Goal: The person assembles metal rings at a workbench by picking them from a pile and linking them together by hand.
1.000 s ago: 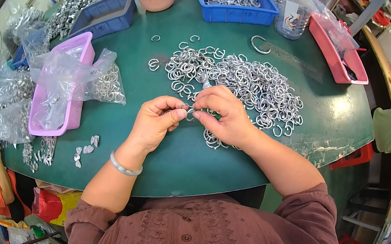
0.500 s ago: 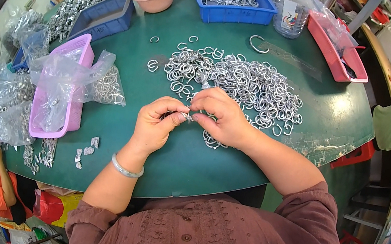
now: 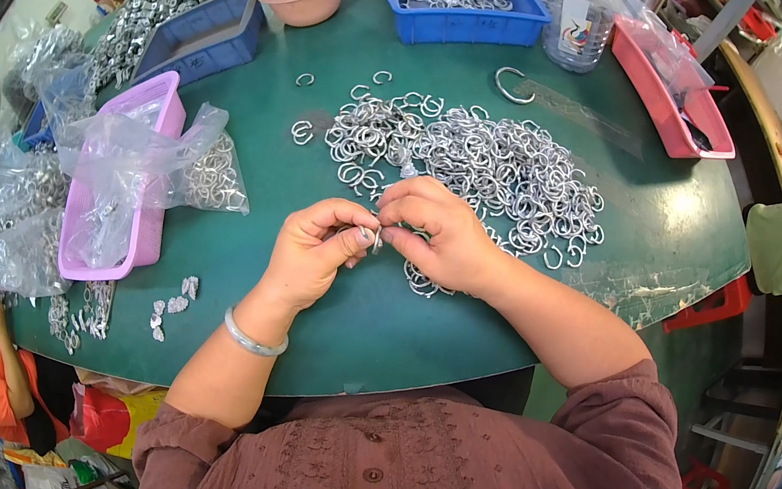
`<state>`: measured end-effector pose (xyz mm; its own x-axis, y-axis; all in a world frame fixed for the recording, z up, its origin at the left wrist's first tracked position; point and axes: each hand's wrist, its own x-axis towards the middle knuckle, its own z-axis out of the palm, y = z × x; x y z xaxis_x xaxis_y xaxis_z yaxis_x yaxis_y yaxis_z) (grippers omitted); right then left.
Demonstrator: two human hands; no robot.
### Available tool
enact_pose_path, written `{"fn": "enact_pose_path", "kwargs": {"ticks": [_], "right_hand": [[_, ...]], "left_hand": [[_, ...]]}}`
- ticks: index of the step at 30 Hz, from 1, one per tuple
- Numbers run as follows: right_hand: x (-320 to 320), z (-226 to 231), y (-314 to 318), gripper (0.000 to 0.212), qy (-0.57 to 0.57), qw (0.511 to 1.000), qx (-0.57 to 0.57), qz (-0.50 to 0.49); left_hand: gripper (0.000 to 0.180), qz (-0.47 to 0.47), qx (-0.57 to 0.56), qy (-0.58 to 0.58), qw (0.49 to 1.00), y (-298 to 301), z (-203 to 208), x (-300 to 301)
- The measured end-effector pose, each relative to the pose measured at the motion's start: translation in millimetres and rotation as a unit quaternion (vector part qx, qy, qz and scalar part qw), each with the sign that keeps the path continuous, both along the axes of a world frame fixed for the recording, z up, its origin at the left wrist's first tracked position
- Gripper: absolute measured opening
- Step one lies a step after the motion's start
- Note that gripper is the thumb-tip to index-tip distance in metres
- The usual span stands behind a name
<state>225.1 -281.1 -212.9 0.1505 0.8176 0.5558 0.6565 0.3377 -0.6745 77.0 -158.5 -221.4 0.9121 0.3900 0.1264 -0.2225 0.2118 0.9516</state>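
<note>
We see the left hand (image 3: 315,243) and the right hand (image 3: 438,236) brought together, thumbs and fingers pinching a small silvery metal piece (image 3: 378,240) between them; the fingertips cover much of it, so we cannot tell its full shape. Just beyond the hands we have a broad heap of open silvery metal rings (image 3: 513,172), a few showing on the near side of the right hand. Left of the left hand, past a bare stretch of smooth green tabletop (image 3: 246,268), we find a clear plastic bag of rings (image 3: 215,173) beside a purple rectangular plastic basket (image 3: 147,238). Nearer us, bare tabletop runs from beneath the hands to the curved near edge, which passes under both forearms; another edge slants away beyond the right forearm.
</note>
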Motion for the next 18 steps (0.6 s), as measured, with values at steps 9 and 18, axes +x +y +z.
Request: {"fn": "enact_pose_path", "kwargs": {"ticks": [9,18], "right_hand": [[-0.1,-3.5,0.2,0.008,0.092,0.996,-0.011,0.019],[0.8,2.5,-2.1,0.003,0.235,0.969,-0.074,0.034]], "left_hand": [[0.013,-0.035,-0.187,0.068,0.979,5.0,2.9,-0.2],[0.022,-0.109,-0.237,0.094,0.961,7.1,6.8,-0.4]]}}
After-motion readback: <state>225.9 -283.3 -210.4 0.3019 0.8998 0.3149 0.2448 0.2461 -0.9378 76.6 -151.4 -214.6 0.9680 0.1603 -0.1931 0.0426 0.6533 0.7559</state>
